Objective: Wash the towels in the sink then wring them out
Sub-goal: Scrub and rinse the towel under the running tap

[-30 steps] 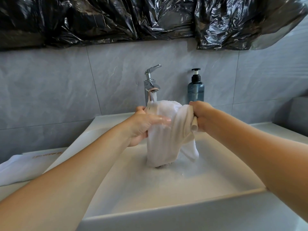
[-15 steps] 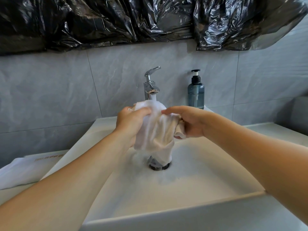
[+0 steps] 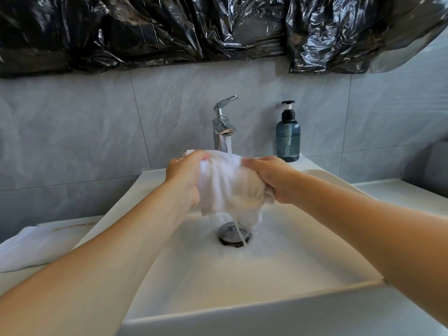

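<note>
A wet white towel [image 3: 226,185] is bunched between both hands above the white sink [image 3: 278,270], right under the chrome faucet [image 3: 223,127], whose water runs onto it. My left hand [image 3: 186,178] grips the towel's left side with curled fingers. My right hand [image 3: 271,178] grips its right side. Water streams from the towel's hanging end down onto the drain [image 3: 234,235]. A second white towel [image 3: 31,251] lies on the counter at the left.
A blue soap pump bottle [image 3: 288,134] stands on the sink's back right corner. Grey tiles cover the wall, with black plastic sheeting [image 3: 218,27] hung above. A pale counter [image 3: 400,192] extends to the right of the sink.
The towel has been gathered from a long hanging drape into a tight bunch. Both hands have closed in on it and lowered slightly, and its end has lifted off the drain.
</note>
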`<move>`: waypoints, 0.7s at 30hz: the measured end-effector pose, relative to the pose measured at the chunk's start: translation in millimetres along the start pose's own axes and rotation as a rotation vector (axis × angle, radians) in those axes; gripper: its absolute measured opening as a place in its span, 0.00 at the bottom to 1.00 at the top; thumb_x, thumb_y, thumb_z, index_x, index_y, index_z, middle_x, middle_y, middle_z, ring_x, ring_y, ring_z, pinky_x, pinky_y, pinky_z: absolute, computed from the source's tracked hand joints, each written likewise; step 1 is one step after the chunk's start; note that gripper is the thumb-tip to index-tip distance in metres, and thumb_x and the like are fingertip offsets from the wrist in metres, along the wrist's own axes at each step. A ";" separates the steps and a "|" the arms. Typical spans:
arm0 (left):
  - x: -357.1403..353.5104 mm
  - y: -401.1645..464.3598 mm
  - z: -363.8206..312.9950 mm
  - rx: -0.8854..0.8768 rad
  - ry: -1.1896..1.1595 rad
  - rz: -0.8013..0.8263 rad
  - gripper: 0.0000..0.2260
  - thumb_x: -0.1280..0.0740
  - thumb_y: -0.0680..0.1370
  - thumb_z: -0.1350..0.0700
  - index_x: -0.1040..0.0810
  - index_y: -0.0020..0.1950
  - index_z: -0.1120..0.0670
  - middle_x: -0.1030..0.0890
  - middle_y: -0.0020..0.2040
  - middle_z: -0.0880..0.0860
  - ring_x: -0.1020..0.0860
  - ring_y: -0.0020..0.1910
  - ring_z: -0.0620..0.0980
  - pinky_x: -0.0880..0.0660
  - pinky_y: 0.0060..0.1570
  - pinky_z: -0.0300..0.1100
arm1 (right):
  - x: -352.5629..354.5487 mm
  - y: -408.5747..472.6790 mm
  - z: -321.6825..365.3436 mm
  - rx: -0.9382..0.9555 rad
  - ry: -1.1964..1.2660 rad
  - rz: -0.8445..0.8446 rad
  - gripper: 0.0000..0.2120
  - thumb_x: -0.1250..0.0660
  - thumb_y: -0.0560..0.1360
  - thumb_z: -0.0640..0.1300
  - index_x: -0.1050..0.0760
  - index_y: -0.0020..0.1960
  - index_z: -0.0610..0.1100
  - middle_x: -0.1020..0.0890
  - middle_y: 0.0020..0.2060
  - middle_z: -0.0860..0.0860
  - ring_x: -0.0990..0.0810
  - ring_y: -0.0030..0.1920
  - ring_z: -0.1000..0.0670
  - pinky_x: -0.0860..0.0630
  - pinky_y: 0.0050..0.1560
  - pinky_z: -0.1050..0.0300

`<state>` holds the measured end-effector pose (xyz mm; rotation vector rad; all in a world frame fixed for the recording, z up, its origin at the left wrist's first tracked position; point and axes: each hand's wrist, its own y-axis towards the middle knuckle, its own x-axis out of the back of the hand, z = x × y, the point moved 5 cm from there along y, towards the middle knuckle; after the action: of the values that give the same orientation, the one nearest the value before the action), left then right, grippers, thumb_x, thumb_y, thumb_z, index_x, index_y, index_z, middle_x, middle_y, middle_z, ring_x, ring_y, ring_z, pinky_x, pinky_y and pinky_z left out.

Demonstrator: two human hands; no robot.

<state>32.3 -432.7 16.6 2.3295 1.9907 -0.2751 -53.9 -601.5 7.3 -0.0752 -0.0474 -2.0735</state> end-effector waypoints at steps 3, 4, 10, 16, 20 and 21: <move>4.7 0.9 -3.1 0.014 -0.068 -0.042 0.25 0.26 0.62 0.48 0.24 0.58 0.48 0.19 0.57 0.53 0.19 0.55 0.57 0.23 0.53 0.52 | -5.7 0.0 -0.8 -0.106 0.041 0.050 0.17 0.36 0.79 0.57 0.24 0.46 0.42 0.23 0.32 0.48 0.23 0.28 0.49 0.24 0.37 0.59; 6.1 2.1 -2.6 0.019 -0.086 -0.058 0.24 0.26 0.62 0.48 0.24 0.58 0.48 0.19 0.56 0.52 0.19 0.54 0.57 0.22 0.55 0.55 | -9.9 -3.6 -1.3 -0.164 0.057 0.117 0.18 0.35 0.77 0.58 0.24 0.47 0.42 0.24 0.34 0.45 0.24 0.32 0.46 0.26 0.40 0.56; 17.0 11.6 -0.8 0.010 -0.222 -0.208 0.15 0.30 0.75 0.51 0.27 0.59 0.47 0.23 0.53 0.49 0.22 0.53 0.55 0.22 0.56 0.54 | -26.0 -18.7 2.7 -0.099 0.154 0.305 0.11 0.40 0.72 0.30 0.32 0.53 0.38 0.26 0.42 0.37 0.26 0.37 0.40 0.26 0.36 0.52; 15.5 31.7 1.0 0.097 -0.263 -0.044 0.28 0.28 0.62 0.43 0.23 0.62 0.45 0.17 0.56 0.52 0.16 0.51 0.58 0.21 0.49 0.63 | -22.0 -6.5 3.9 0.019 0.154 0.063 0.16 0.36 0.78 0.38 0.31 0.65 0.41 0.20 0.51 0.41 0.20 0.44 0.43 0.21 0.46 0.49; -13.0 -0.2 -11.9 -0.018 -0.078 0.234 0.23 0.28 0.65 0.55 0.22 0.60 0.52 0.16 0.53 0.55 0.16 0.49 0.57 0.19 0.43 0.48 | -14.1 -3.4 2.7 -0.010 0.135 -0.094 0.15 0.42 0.80 0.38 0.27 0.64 0.34 0.23 0.51 0.40 0.24 0.48 0.42 0.23 0.48 0.49; -18.8 -8.4 -12.9 -0.055 -0.043 0.288 0.22 0.28 0.65 0.60 0.25 0.58 0.51 0.17 0.49 0.55 0.18 0.45 0.56 0.22 0.41 0.46 | -13.4 0.1 -3.1 -0.090 0.207 -0.073 0.13 0.43 0.80 0.35 0.27 0.61 0.30 0.24 0.53 0.36 0.24 0.52 0.40 0.24 0.54 0.46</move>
<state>22.4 -447.5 33.2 2.5085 1.5938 -0.2459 -47.5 -590.1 3.2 0.0876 0.1722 -2.1450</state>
